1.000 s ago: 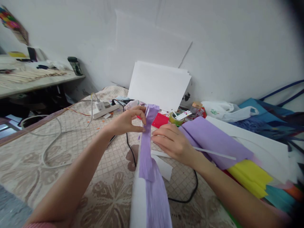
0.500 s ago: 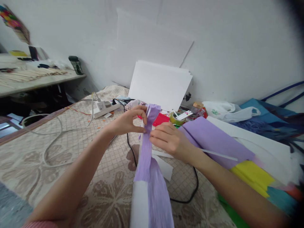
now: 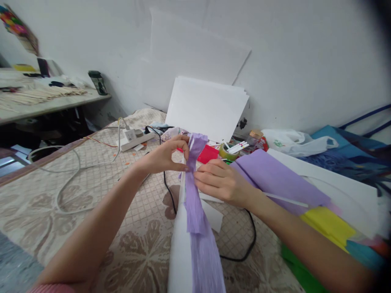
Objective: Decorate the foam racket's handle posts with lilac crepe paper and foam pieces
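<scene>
A strip of purple crepe paper (image 3: pixel 194 203) runs along the edge of a long white board (image 3: pixel 180 260), which points away from me. My left hand (image 3: pixel 172 156) grips the strip near its far end, thumb and fingers on its left side. From the right, my right hand (image 3: pixel 218 179) pinches the same strip a little nearer to me. The strip's far end stands up, slightly crumpled, above my fingers. Below, the strip's loose near end overlaps a wider purple stretch that hangs down the board's right side. My fingertips hide part of the strip.
A folded purple paper sheet (image 3: pixel 277 179), yellow paper (image 3: pixel 328 228) and a white plastic bag (image 3: pixel 293 140) lie to the right. At the back are a roll of tape (image 3: pixel 227 152) and white panels (image 3: pixel 207 106). A power strip (image 3: pixel 136 140) and cables lie left.
The strip's loose near end has shifted right, off the white board's top and over the purple stretch beside it. Both hands stay nearly in place on the strip.
</scene>
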The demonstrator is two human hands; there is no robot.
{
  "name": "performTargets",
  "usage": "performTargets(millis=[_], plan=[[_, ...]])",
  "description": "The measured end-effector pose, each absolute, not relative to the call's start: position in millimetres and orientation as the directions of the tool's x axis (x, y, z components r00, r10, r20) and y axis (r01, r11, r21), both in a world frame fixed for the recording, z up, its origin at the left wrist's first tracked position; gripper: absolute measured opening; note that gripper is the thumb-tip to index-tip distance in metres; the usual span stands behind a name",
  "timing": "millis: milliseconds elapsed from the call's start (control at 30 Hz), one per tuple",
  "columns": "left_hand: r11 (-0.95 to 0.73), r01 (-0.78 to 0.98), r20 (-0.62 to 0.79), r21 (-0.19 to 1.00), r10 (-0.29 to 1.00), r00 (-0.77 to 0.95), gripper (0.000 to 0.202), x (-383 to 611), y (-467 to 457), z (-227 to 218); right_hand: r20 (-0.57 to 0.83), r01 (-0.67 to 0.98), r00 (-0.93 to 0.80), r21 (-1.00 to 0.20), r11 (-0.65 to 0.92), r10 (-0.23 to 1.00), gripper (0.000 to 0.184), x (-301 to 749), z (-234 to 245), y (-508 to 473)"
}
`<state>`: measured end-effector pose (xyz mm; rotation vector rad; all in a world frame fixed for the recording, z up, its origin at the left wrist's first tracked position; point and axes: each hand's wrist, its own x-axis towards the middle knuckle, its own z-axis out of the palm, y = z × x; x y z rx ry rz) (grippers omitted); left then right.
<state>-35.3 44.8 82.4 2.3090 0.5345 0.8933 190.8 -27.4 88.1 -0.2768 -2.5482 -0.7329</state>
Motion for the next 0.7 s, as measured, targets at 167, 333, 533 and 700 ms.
performTargets(millis=[167,333,533,700], plan=[[-0.743,0.142,0.457,0.654,0.538,0.708,0.023,-36.7,45.5,83.0,0.495,0.329,-0.864,0.424,0.844,0.088,0.023,193.3,87.8,-30.6],[-0.744,0.152,0.452,0.651,0.541,0.710,0.022,-37.0,44.6,84.1,0.504,0.353,-0.853,0.373,0.858,0.132,0.021,197.0,81.2,-34.6],[-0.760,0.160,0.467,0.630,0.535,0.704,0.026,-35.1,43.8,83.3,0.558,0.402,-0.799,0.215,0.890,0.227,0.019,202.0,70.4,-35.8],[-0.740,0.186,0.425,0.646,0.551,0.718,0.030,-34.8,42.7,83.7,0.713,0.503,-0.636,0.092,0.859,0.296,0.017,202.0,70.9,-26.7]])
